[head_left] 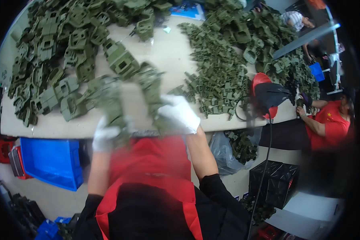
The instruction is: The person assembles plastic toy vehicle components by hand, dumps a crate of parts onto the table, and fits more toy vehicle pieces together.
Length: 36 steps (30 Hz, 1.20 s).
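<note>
At the table's front edge, my left hand (pixel 105 134) in a white glove is closed on a blurred olive-green moulded plastic part (pixel 113 110). My right hand (pixel 179 115), also gloved in white, grips another blurred green plastic part (pixel 151 90) by its near side. Motion smears both parts and hides the exact finger positions. A pale gap of tabletop shows between the two parts. Beyond them lies a green plastic shell (pixel 121 60) with square openings, at the edge of a large heap of similar shells (pixel 48 60).
Small green pieces (pixel 218 68) cover the table (pixel 168 52) at centre right. A black and red device (pixel 268 94) with a cable stands at the right edge. Below are a blue bin (pixel 50 160) and a plastic bag (pixel 224 156). A co-worker in red (pixel 332 122) works at right.
</note>
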Tool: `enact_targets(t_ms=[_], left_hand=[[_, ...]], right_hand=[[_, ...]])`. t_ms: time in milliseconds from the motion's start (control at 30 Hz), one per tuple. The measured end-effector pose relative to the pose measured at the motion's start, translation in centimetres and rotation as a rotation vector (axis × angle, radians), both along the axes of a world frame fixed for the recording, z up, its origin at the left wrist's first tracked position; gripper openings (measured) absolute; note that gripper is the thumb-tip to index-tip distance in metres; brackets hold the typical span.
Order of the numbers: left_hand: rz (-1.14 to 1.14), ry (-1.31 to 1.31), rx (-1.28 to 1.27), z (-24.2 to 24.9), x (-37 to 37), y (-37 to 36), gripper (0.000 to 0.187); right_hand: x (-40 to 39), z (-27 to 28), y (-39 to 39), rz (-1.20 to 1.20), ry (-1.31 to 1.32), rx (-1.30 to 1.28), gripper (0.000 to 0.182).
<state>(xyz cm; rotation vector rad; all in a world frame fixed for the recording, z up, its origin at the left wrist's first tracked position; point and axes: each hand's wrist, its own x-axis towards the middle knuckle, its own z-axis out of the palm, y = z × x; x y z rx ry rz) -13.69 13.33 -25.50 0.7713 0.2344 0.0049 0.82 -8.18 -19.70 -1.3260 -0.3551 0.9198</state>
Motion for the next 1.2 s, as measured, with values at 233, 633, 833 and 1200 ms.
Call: enact_targets(t_ms=[233,633,833,1200], left_hand=[[-0.022,0.01,0.15,2.3,0.9,-2.3,0.086],[-0.173,0.077,-0.325,-1.2,1.6,-3.5,0.066],[-0.17,0.164,0.036,2.8,2.6,-5.5,0.088],[-0.202,0.196,0.183,0.4,6.4,-3.4,0.073]], right_hand=[[5.2,0.3,3.8,-0.212,-0.747,-0.733,0.07],[6.4,-3.2,-3.2,0.124,-1.427,-0.951,0.036],[8.2,-1.8,-3.1,-0.468,-1.426,-0.521,0.033],[-3.2,-2.3,0.4,-0.202,-0.244,-0.144,0.045]])
